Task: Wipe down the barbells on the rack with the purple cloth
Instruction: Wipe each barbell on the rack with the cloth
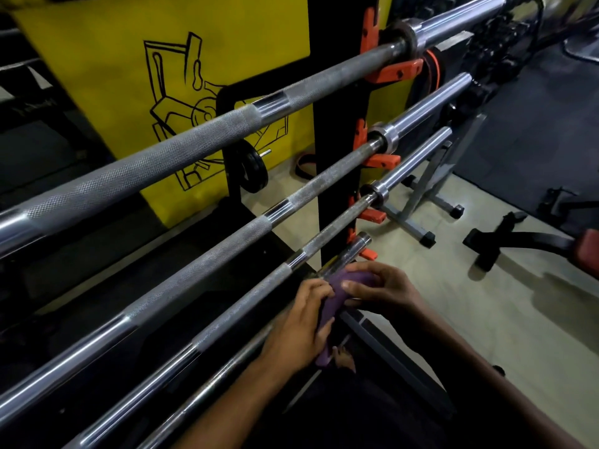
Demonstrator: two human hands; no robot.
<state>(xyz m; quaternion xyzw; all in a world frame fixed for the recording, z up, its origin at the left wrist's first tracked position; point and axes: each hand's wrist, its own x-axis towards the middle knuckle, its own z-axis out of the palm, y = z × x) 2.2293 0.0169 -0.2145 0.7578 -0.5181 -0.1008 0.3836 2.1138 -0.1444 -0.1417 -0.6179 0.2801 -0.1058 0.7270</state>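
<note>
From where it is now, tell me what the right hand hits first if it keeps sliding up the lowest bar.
Probably the orange hook holding the lowest bar; the right hand grips the purple cloth just short of it, though depth is unclear.

Behind the fingers, a yellow wall panel with a black line drawing. Right of them, pale tiled floor, a grey metal stand, and beyond, dark rubber matting. Dim light.

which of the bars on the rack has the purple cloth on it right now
The lowest, nearest bar. Both hands, left and right, hold the purple cloth around it. The three knurled barbells above it are bare.
</note>
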